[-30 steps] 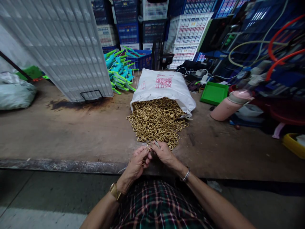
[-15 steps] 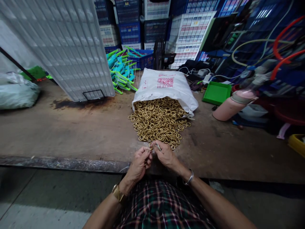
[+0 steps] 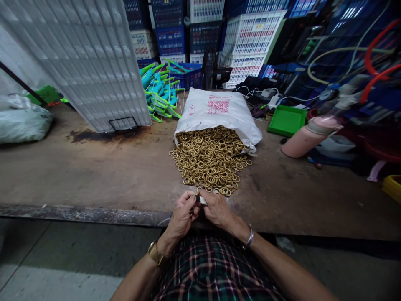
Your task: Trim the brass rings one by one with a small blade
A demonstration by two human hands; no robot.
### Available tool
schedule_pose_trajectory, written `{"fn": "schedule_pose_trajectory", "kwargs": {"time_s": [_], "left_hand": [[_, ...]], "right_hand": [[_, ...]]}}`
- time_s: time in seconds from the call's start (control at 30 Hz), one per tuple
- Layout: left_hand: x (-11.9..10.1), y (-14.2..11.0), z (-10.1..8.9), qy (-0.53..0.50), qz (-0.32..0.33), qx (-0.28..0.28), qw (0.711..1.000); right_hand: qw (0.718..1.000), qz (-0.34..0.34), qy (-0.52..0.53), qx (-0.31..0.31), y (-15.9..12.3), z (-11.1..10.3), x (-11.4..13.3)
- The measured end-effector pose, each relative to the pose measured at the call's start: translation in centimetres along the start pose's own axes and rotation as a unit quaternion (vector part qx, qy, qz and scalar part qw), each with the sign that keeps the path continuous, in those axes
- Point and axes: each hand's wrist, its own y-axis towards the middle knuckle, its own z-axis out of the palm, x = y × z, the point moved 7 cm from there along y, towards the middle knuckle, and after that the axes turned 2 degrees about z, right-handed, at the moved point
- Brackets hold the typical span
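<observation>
Close to the table's front edge, my two hands meet at the fingertips. My left hand (image 3: 184, 214) is closed in a pinch, with a bit of a brass-coloured ring showing at its fingers. My right hand (image 3: 218, 210) grips a small flat pale blade (image 3: 203, 201), its tip against the left fingers; the rest of that tool is hidden in the palm. Just beyond them, a heap of brass-coloured rings (image 3: 208, 165) spills from the mouth of a white sack (image 3: 200, 109) with red print, lying on its side.
On the brown table (image 3: 94, 175) stand a ribbed translucent panel stack (image 3: 94, 62), teal and lime plastic pieces (image 3: 163, 92), a green tray (image 3: 287, 120) and a pink bottle (image 3: 307, 136). A bag (image 3: 23, 121) lies far left. Stacked crates (image 3: 250, 35) rise behind.
My right hand has turned slightly, so the blade now shows its flat pale face and points towards the left fingers. My left hand has barely moved. The view has shifted slightly.
</observation>
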Motion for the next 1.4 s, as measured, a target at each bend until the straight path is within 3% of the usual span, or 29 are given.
{"fn": "schedule_pose_trajectory", "kwargs": {"time_s": [0.33, 0.63, 0.9, 1.07, 1.2, 1.4], "left_hand": [[0.4, 0.1, -0.5, 0.054, 0.004, -0.024, 0.998], [0.6, 0.1, -0.9, 0.086, 0.012, -0.02, 0.996], [-1.6, -1.0, 0.5, 0.17, 0.06, 0.004, 0.984], [-0.7, -0.8, 0.1, 0.103, 0.021, 0.013, 0.994], [0.0, -0.5, -0.9, 0.1, 0.017, 0.003, 0.995], [-0.3, -0.8, -1.0, 0.13, 0.015, 0.005, 0.991]], "right_hand": [[0.999, 0.021, -0.036, 0.008, 0.2, 0.1, 0.0], [0.997, 0.039, -0.042, 0.056, 0.3, 0.0, 0.6], [0.994, 0.073, -0.048, 0.071, 1.0, 0.7, -1.5], [0.998, 0.017, 0.05, 0.024, 1.0, 0.1, -0.5], [0.998, -0.021, 0.042, 0.042, 0.7, 0.2, 0.9], [0.997, -0.023, 0.024, 0.071, 0.6, 0.2, 1.1]]}}
